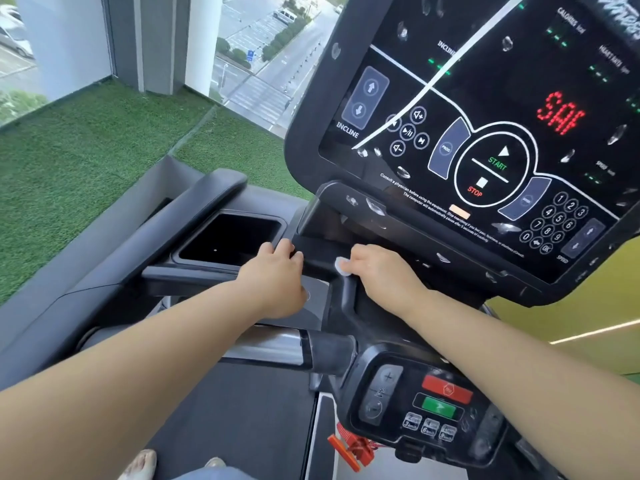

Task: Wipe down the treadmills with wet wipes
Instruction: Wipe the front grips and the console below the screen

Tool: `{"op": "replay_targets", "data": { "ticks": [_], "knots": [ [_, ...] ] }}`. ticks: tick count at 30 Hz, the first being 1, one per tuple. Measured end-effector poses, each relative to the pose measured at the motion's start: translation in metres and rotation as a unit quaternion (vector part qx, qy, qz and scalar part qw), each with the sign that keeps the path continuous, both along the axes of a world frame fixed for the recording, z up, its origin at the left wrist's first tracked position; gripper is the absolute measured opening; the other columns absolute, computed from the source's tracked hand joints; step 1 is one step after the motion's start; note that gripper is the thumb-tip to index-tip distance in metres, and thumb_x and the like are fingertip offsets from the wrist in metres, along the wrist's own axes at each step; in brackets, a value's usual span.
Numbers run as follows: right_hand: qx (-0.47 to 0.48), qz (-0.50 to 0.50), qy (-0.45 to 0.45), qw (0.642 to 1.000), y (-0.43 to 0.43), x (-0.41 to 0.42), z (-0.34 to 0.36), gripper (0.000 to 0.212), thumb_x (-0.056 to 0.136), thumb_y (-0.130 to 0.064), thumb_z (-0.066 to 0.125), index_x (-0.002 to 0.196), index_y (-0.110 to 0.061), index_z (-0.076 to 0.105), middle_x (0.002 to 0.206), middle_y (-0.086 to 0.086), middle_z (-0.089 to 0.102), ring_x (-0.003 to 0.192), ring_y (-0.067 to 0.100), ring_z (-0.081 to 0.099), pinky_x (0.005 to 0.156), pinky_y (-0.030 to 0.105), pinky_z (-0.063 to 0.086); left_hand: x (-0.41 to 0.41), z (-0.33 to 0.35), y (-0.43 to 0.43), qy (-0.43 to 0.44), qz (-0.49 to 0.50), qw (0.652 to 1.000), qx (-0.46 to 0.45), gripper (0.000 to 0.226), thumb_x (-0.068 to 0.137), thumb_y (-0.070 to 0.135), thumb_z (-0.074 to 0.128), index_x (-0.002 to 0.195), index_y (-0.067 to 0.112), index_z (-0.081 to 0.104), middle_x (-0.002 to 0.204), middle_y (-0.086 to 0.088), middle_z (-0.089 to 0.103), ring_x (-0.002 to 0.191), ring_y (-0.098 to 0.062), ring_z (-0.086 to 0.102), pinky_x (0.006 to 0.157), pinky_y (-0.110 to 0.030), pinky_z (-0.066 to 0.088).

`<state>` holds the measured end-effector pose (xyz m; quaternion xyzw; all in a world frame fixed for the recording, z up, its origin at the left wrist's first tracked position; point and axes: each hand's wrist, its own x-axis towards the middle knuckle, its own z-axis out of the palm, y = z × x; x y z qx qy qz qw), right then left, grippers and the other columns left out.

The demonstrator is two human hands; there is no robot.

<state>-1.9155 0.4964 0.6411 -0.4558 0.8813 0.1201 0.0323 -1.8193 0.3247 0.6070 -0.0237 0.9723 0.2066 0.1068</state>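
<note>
Black moulded plastic across the treadmill [304, 133], with its slanted console showing the red letters "SAF" [560, 112] above the START and STOP ring.

Left of the console, sunk into the worktop-like ledge: a rectangular storage tray [194, 233], dark inside, holding only one tiny bright speck too small to tell.

Left hand [273, 278] palm down just right of that tray, fingers loosely bent, tips resting on the ledge at the tray's near right corner, nothing held.

Right hand [377, 268] close beside it but apart, under the console's lower edge, fingers curled and clamped on a small white wad of wet wipe [341, 266]. Wipe sticking out at the thumb side, pressed against the top of a black upright grip [346, 296] below the console. Rest of the wipe hidden inside the fist.

Nearer the camera, under the right forearm: a handlebar control pad [415, 407] with one red and one green button, and a red safety clip [353, 448] hanging below it.

Beyond the treadmill, green artificial turf [86, 161] running up to the windows.
</note>
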Motion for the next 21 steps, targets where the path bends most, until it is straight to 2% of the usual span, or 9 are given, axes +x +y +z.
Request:
{"op": "replay_targets", "data": {
  "ticks": [2, 4, 7, 10, 13, 15, 16, 18, 21],
  "knots": [
    [-0.029, 0.02, -0.046, 0.998, 0.009, 0.006, 0.003, 0.028, 0.087, -0.002, 0.048, 0.094, -0.015, 0.072, 0.084, 0.005, 0.056, 0.075, 0.022, 0.047, 0.065, 0.025, 0.034, -0.001, 0.001, 0.004, -0.003, 0.005, 1.0, 0.002, 0.047, 0.095, 0.037, 0.043, 0.134, 0.012, 0.035, 0.143, -0.009, 0.025, 0.124, -0.031, 0.03, 0.097, -0.039, 0.04],
    [-0.056, 0.036, -0.12, 0.991, 0.02, 0.012, 0.009, 0.021, 0.087, -0.005, 0.058, 0.082, -0.017, 0.075, 0.071, -0.002, 0.054, 0.065, 0.016, 0.05, 0.057, 0.027, 0.043, -0.001, -0.001, 0.007, 0.005, 0.005, 1.0, 0.007, 0.05, 0.096, 0.035, 0.042, 0.14, 0.014, 0.032, 0.145, -0.01, 0.022, 0.131, -0.031, 0.025, 0.1, -0.04, 0.038],
    [-0.135, -0.068, -0.208, 0.966, 0.024, 0.011, 0.027, 0.012, 0.088, -0.012, 0.066, 0.088, -0.015, 0.078, 0.078, -0.003, 0.064, 0.077, 0.008, 0.061, 0.077, 0.024, 0.049, -0.003, -0.004, 0.01, 0.033, -0.041, 0.999, 0.003, 0.054, 0.096, 0.035, 0.04, 0.146, 0.017, 0.028, 0.153, -0.006, 0.016, 0.139, -0.029, 0.014, 0.109, -0.039, 0.031],
    [-0.194, -0.115, -0.155, 0.962, 0.018, 0.0, 0.019, 0.017, 0.092, -0.012, 0.062, 0.1, -0.015, 0.076, 0.085, 0.003, 0.062, 0.08, 0.011, 0.058, 0.078, 0.02, 0.044, -0.009, -0.003, 0.017, 0.042, -0.074, 0.996, -0.004, 0.056, 0.098, 0.033, 0.038, 0.149, 0.017, 0.022, 0.155, -0.005, 0.014, 0.141, -0.028, 0.009, 0.114, -0.037, 0.022],
    [-0.093, -0.127, -0.091, 0.983, 0.007, -0.001, 0.001, 0.031, 0.096, -0.031, 0.053, 0.091, -0.002, 0.065, 0.081, 0.006, 0.049, 0.076, 0.02, 0.048, 0.071, 0.031, 0.038, -0.013, -0.001, 0.023, 0.04, -0.085, 0.996, -0.008, 0.057, 0.098, 0.031, 0.039, 0.15, 0.018, 0.02, 0.155, -0.006, 0.013, 0.142, -0.027, 0.008, 0.113, -0.036, 0.023],
    [-0.085, -0.097, -0.082, 0.988, 0.007, -0.001, -0.004, 0.025, 0.094, -0.023, 0.053, 0.078, -0.004, 0.051, 0.078, 0.009, 0.041, 0.073, 0.026, 0.044, 0.066, 0.037, 0.035, -0.013, -0.001, 0.025, 0.032, -0.085, 0.996, -0.016, 0.058, 0.098, 0.032, 0.038, 0.15, 0.019, 0.019, 0.155, -0.006, 0.012, 0.142, -0.028, 0.007, 0.11, -0.036, 0.025],
    [-0.082, -0.067, -0.077, 0.991, 0.008, 0.0, -0.004, 0.02, 0.092, -0.016, 0.055, 0.077, -0.004, 0.052, 0.077, 0.009, 0.039, 0.072, 0.028, 0.045, 0.063, 0.038, 0.036, -0.013, 0.0, 0.027, 0.027, -0.088, 0.996, -0.022, 0.058, 0.098, 0.033, 0.038, 0.15, 0.019, 0.018, 0.155, -0.006, 0.011, 0.142, -0.029, 0.007, 0.11, -0.037, 0.025],
    [-0.074, 0.01, -0.066, 0.995, 0.015, 0.002, -0.004, 0.007, 0.085, -0.003, 0.063, 0.079, -0.005, 0.064, 0.074, 0.004, 0.036, 0.067, 0.03, 0.049, 0.056, 0.036, 0.038, -0.012, 0.003, 0.03, 0.018, -0.094, 0.995, -0.03, 0.057, 0.098, 0.033, 0.037, 0.15, 0.02, 0.018, 0.156, -0.006, 0.01, 0.141, -0.032, 0.007, 0.111, -0.037, 0.022],
    [-0.083, 0.079, -0.074, 0.991, 0.023, 0.007, -0.004, 0.015, 0.074, 0.005, 0.075, 0.075, -0.01, 0.072, 0.07, -0.006, 0.036, 0.057, 0.019, 0.043, 0.051, 0.025, 0.029, -0.012, 0.006, 0.032, 0.013, -0.093, 0.995, -0.039, 0.056, 0.098, 0.031, 0.035, 0.15, 0.02, 0.018, 0.157, -0.005, 0.009, 0.141, -0.034, 0.007, 0.113, -0.036, 0.016]
  ]
}}
